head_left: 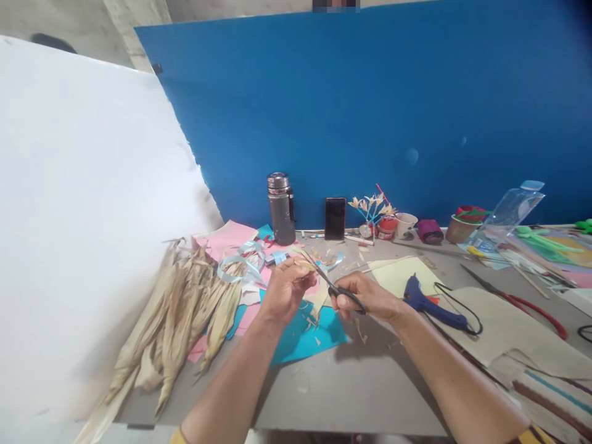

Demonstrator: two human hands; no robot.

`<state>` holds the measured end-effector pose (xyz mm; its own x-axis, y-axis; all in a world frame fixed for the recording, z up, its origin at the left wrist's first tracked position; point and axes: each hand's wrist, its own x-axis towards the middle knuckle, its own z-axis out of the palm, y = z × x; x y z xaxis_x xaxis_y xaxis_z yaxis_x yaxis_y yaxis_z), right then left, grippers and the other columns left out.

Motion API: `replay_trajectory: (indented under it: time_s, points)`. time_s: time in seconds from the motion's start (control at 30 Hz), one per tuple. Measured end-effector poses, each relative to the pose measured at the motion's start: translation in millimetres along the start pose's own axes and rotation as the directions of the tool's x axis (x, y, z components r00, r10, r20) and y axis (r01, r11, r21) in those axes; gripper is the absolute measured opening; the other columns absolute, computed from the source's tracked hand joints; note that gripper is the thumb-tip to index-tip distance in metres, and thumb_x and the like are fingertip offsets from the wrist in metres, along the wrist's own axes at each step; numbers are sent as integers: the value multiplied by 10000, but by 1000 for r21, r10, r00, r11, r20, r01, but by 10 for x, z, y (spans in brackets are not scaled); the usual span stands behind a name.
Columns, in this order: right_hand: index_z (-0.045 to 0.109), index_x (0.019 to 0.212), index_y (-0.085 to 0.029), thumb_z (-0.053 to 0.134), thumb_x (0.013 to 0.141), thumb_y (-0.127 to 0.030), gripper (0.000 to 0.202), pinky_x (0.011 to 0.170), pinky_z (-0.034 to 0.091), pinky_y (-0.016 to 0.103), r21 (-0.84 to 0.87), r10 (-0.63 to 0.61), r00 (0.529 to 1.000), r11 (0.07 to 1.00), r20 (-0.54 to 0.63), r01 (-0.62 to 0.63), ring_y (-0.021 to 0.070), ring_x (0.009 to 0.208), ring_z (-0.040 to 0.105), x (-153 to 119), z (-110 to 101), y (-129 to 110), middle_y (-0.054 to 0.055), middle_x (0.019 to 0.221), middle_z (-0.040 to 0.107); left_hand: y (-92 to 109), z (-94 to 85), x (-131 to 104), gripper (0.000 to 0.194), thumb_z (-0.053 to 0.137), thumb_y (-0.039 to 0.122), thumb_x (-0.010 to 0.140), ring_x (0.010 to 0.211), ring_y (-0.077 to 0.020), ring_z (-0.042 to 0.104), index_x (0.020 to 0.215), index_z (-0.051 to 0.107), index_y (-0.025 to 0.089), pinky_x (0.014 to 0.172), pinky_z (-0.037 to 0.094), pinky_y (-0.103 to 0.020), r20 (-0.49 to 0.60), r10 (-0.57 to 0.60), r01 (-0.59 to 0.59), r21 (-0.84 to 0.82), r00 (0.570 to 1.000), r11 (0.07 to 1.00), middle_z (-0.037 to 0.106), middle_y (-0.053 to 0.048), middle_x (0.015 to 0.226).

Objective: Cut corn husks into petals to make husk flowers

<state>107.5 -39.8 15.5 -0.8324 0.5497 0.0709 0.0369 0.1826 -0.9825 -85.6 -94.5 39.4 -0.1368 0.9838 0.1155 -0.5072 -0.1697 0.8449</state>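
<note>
Head view: pale scrap point(306, 266) in pinch of left hand point(287, 290), beside scissors point(333, 288).

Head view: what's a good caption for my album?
Left hand holds corn-husk piece; right hand, black-handled scissors, near turquoise paper.

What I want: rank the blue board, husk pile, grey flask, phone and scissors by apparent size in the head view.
1. Blue board
2. Husk pile
3. Grey flask
Smallest, unranked: phone and scissors. The scissors look longer but thinner, and are nearer the camera.
</note>
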Motion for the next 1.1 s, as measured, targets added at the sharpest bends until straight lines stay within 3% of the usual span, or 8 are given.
replay_trajectory:
  time_s: [0.47, 0.67, 0.9, 1.1]
  points:
    - [666, 658, -132, 679, 784, -646, 529, 534, 379, 236, -138, 33, 999, 990, -20, -35, 136, 568, 543, -11, -39, 64, 41, 605, 648, 74, -9, -9, 59, 678, 170, 585, 568, -116, 535, 543, 661, 131, 610, 433, -257, -2, -24, 24, 116, 1000, 993, 593, -23, 585]
    - [627, 574, -137, 733, 760, -585, 496, 512, 354, 228, -77, 54, 998, 995, -22, -55, 108, 506, 485, -1, -21, 80, 10, 527, 591, 102, -44, -10, 77, 683, 175, 599, 574, -116, 541, 546, 640, 140, 612, 427, -258, 20, -14, 12, 128, 1000, 992, 594, -15, 598]
    - [660, 651, -126, 647, 744, -742, 623, 514, 369, 231, -134, 35, 994, 991, 106, -21, 121, 519, 512, -43, -31, -36, 34, 571, 629, 217, -120, -7, 52, 707, 149, 581, 598, -120, 559, 580, 658, 130, 630, 434, -257, 122, -110, 81, 223, 986, 971, 605, -16, 610]
    - [663, 654, -127, 628, 739, -768, 647, 519, 379, 232, -198, 54, 994, 980, 99, -34, 130, 531, 524, -34, -54, -9, 36, 571, 627, 255, -160, -3, 75, 725, 145, 583, 592, -117, 564, 591, 650, 138, 607, 426, -247, 144, -138, 96, 264, 980, 960, 633, -19, 623]
